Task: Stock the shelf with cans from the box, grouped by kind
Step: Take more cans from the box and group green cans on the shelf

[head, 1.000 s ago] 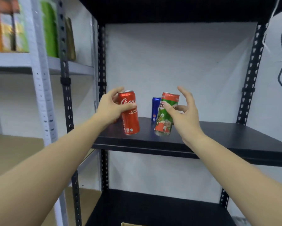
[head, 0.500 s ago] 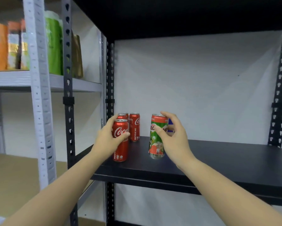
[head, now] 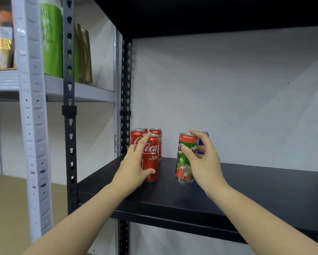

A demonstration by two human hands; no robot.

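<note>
Black shelf (head: 246, 190), centre frame: left hand (head: 134, 166) with thumb and fingers curled round an upright red Coca-Cola can (head: 151, 157), which stands on the shelf just in front of three more red cans (head: 155, 133) at the left rear corner. Right hand (head: 204, 162), right of centre, fingers curled round an upright green Milo can (head: 185, 159) on the shelf; a blue can (head: 203, 144) stands behind, mostly hidden. Upper left: grey rack (head: 81, 89) with green and orange packages (head: 51, 37).

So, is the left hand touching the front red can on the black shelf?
Touching. The head view shows the left hand around the front red can: the thumb lies across its lower part and a finger reaches its top rim, with no gap between them.
</note>
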